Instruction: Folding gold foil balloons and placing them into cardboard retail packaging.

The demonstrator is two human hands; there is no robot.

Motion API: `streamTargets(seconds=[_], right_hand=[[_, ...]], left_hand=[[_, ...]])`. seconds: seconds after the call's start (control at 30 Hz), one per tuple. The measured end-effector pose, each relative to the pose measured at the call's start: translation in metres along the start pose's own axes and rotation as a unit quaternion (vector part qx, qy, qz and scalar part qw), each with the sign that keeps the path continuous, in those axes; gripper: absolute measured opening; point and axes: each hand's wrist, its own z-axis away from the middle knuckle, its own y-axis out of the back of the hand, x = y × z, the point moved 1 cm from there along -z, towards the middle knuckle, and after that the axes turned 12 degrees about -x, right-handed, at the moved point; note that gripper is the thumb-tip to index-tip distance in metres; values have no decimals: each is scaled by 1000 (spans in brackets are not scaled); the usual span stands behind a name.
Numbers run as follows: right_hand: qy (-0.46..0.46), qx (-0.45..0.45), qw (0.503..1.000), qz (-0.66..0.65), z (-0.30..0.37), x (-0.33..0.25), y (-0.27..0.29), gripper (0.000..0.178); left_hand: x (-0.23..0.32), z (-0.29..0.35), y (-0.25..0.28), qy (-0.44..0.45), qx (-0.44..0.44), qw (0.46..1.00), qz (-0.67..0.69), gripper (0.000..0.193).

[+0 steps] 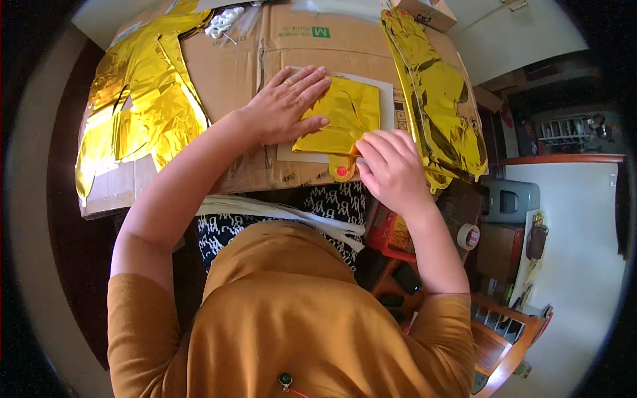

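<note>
A flat gold foil balloon (345, 109), folded into a rough square, lies on a white card (290, 155) in front of me. My left hand (286, 109) rests flat across its left side, fingers stretched and slightly apart. At the lower right corner, my right hand (395, 166) has its fingers closed on the foil edge. A gold tab (341, 170) with a red spot sticks out below the folded foil, left of those fingers. The right fingertips partly hide the corner they grip.
Flat gold foil balloons (142, 99) spread over the left of the cardboard (225, 73); another stack (441, 99) lies along its right side. A white string bundle (224, 23) sits at the far edge. White strips (292, 213) cross my lap. A tape roll (468, 236) is at lower right.
</note>
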Motion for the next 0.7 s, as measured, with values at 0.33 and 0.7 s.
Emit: streamTargets(seconds=[0.33,0.7], right_hand=[[3,-65,998,26,-8,-1,-13,8],[-128,6,989,-75,-14,7,-16,12]], left_hand=[[17,29,38,-197,67,977,46,49],[15,24,27,-168,93,979,61,52]])
